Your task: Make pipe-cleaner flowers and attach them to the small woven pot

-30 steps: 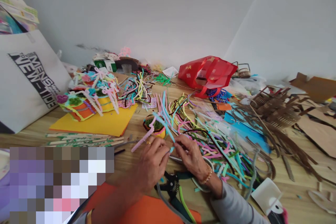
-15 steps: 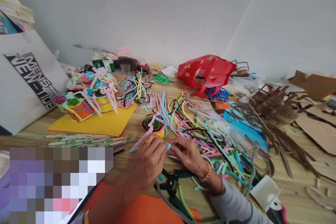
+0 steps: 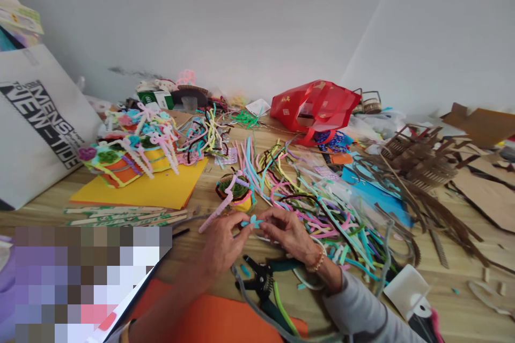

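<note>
Both hands pinch a small light-blue pipe cleaner piece [image 3: 252, 221], bent into short petal-like loops. My left hand [image 3: 225, 238] grips its left end between thumb and fingers. At the other end, the fingertips of my right hand [image 3: 287, 231] are closed on it. Just beyond them stands a small yellow pot-like craft piece [image 3: 242, 204] with a green fuzzy top and a lilac twisted strip [image 3: 219, 210] hanging off it. Below the hands lie dark-handled wire cutters [image 3: 261, 278], beside a short blue offcut [image 3: 244, 270].
Loose pipe cleaners [image 3: 322, 209] in many colours spread to the right. Finished-looking flower pots [image 3: 124, 166] stand on yellow sheets [image 3: 181, 190] at left. Orange sheets [image 3: 217, 316] lie in front. A red bag [image 3: 298, 107], woven brown baskets [image 3: 426, 166] and a white bag [image 3: 44, 128] surround the workspace.
My left hand has turned and lowered slightly, its fingers opening the view to the blue piece. More of the piece's loops now show between the hands.
</note>
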Available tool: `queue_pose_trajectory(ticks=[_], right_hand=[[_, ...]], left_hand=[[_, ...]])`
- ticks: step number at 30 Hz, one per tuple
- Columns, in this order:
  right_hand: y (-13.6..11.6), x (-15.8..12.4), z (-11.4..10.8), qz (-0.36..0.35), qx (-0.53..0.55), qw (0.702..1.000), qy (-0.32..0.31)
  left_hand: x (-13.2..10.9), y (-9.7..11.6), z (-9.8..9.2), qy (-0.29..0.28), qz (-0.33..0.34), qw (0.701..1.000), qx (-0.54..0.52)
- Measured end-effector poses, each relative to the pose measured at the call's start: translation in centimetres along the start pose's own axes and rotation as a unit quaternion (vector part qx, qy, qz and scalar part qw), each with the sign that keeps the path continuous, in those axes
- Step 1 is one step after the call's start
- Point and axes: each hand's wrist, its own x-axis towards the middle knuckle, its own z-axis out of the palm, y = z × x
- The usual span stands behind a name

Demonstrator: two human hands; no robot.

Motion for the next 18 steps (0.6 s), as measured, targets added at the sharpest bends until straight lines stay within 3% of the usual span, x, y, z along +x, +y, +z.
queue_pose_trajectory(ticks=[7, 11, 18], right_hand=[[-0.1, 0.0, -0.1, -0.010, -0.005, 1.000, 0.002], [-0.1, 0.1, 0.0, 0.022, 0.029, 0.999, 0.008], [0.3, 0.2, 0.1, 0.009, 0.025, 1.000, 0.011]], left_hand=[[0.4, -0.1, -0.7, -0.113, -0.076, 0.984, -0.117], [0.5, -0.8, -0.3, -0.121, -0.086, 0.978, -0.144], [0.5, -0.8, -0.1, -0.131, -0.100, 0.967, -0.192]])
